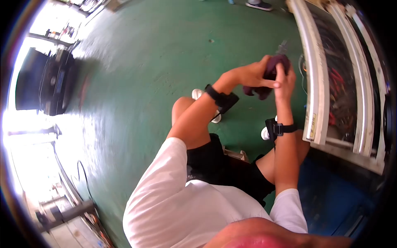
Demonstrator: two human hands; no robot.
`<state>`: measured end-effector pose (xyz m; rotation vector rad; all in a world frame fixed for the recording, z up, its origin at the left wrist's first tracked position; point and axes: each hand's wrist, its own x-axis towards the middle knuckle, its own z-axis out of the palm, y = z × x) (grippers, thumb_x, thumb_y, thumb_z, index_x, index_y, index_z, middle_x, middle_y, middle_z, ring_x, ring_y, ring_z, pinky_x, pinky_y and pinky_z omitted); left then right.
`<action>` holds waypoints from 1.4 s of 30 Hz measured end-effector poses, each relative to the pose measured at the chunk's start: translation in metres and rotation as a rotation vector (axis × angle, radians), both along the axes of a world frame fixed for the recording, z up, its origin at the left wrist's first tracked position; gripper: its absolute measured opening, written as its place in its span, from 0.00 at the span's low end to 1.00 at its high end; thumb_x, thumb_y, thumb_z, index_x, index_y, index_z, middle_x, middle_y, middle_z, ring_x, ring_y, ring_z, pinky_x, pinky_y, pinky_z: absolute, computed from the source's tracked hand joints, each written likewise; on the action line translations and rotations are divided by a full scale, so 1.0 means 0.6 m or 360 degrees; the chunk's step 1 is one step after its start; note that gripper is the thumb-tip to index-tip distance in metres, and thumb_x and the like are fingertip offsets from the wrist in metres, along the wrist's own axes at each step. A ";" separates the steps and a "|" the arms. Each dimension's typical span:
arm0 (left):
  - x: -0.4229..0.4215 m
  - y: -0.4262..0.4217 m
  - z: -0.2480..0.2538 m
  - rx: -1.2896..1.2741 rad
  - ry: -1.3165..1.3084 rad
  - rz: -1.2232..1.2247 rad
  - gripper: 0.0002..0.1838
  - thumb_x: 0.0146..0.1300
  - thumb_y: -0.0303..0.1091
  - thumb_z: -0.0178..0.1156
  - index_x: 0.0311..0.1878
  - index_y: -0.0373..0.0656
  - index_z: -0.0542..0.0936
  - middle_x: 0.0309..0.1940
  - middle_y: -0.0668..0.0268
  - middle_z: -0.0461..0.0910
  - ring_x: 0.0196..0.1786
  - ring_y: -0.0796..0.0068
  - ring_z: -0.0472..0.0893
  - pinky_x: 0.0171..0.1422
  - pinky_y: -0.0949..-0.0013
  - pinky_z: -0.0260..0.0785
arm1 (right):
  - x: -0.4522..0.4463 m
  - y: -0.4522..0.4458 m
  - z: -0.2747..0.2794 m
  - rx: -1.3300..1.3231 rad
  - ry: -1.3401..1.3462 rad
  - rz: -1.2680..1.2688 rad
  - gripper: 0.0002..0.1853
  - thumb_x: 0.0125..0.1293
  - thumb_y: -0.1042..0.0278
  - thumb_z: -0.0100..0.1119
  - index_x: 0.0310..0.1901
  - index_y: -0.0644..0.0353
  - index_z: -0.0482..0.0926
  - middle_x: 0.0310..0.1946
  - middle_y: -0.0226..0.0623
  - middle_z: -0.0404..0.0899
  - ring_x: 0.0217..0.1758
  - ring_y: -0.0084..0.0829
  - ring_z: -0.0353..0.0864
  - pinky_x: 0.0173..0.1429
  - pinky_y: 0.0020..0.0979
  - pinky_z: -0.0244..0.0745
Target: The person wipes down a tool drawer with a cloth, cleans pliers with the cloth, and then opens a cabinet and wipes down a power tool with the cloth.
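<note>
In front of me, above the floor, I hold a dark maroon cloth (278, 62) bunched between both hands. My left hand (255, 75) is closed on the cloth from the left. From the right, my right hand (285, 81) wraps round it, fingers over its top. A loose end of the cloth hangs below the left hand. Beyond my fingers a thin grey metal piece (283, 46) sticks out of the cloth; it is blurred and I cannot tell its kind.
At my right is an open drawer (316, 82) of tools, among them red-handled ones (337, 78). A blue cabinet side (326, 182) stands below it. A black case-like object (53, 80) is on the left. Another person's shoe (259, 5) shows on the green floor (165, 45).
</note>
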<state>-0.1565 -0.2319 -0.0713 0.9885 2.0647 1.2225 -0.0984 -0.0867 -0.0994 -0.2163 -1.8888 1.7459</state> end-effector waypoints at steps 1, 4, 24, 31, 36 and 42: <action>0.001 0.003 -0.008 0.0061 0.0020 -0.0002 0.58 0.52 0.61 0.77 0.73 0.35 0.55 0.54 0.44 0.78 0.56 0.56 0.81 0.62 0.59 0.74 | 0.004 0.005 -0.003 0.0049 -0.0024 -0.0033 0.16 0.68 0.60 0.60 0.47 0.67 0.82 0.38 0.38 0.85 0.40 0.29 0.82 0.48 0.33 0.77; 0.015 0.007 -0.004 -0.0129 0.0100 -0.0047 0.59 0.48 0.52 0.81 0.74 0.36 0.55 0.57 0.47 0.77 0.59 0.57 0.79 0.66 0.59 0.71 | 0.006 0.011 -0.026 -0.0167 -0.0056 -0.0205 0.18 0.68 0.59 0.62 0.45 0.70 0.81 0.36 0.40 0.84 0.39 0.28 0.81 0.46 0.32 0.76; 0.076 -0.069 -0.065 0.0850 -0.1345 0.0501 0.32 0.81 0.48 0.44 0.82 0.58 0.47 0.69 0.64 0.70 0.64 0.71 0.76 0.67 0.64 0.73 | 0.034 -0.028 0.019 0.0025 -0.0043 0.0531 0.16 0.71 0.69 0.57 0.56 0.69 0.78 0.44 0.35 0.85 0.46 0.22 0.81 0.53 0.27 0.76; 0.029 -0.118 -0.038 0.0358 -0.0901 0.0244 0.25 0.79 0.41 0.54 0.70 0.37 0.66 0.52 0.63 0.80 0.51 0.77 0.81 0.57 0.68 0.77 | 0.040 -0.048 0.020 -0.0080 0.0107 0.0568 0.16 0.67 0.76 0.61 0.56 0.71 0.78 0.45 0.40 0.86 0.47 0.25 0.84 0.53 0.29 0.79; 0.014 -0.112 -0.018 0.0109 -0.0604 0.0099 0.19 0.77 0.41 0.56 0.61 0.37 0.75 0.49 0.67 0.82 0.50 0.78 0.81 0.60 0.66 0.76 | 0.032 -0.044 0.005 -0.0242 0.0213 0.0445 0.16 0.67 0.74 0.62 0.55 0.69 0.79 0.47 0.39 0.85 0.48 0.25 0.84 0.54 0.30 0.78; 0.022 -0.074 -0.010 0.0117 -0.0492 0.0197 0.22 0.76 0.44 0.57 0.64 0.40 0.75 0.48 0.66 0.83 0.49 0.77 0.82 0.51 0.67 0.82 | 0.018 -0.036 -0.013 0.0152 0.0244 -0.0113 0.15 0.67 0.69 0.60 0.51 0.69 0.81 0.41 0.45 0.86 0.45 0.33 0.85 0.52 0.35 0.79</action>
